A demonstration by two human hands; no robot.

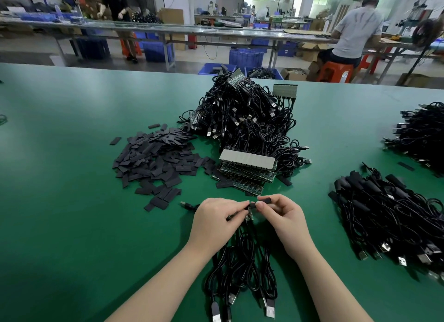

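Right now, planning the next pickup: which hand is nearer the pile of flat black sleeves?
Left. The left hand is just right of the pile of flat black sleeves; the right hand is farther right, beyond it.

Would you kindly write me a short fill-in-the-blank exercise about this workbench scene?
The table top is ____ in colour. The pile of flat sleeves lies to the ____ of the cable heap. The right hand pinches a short sleeve whose colour is ____, while the left hand holds a bundle of cables near its upper end.
Missing words: green; left; black.
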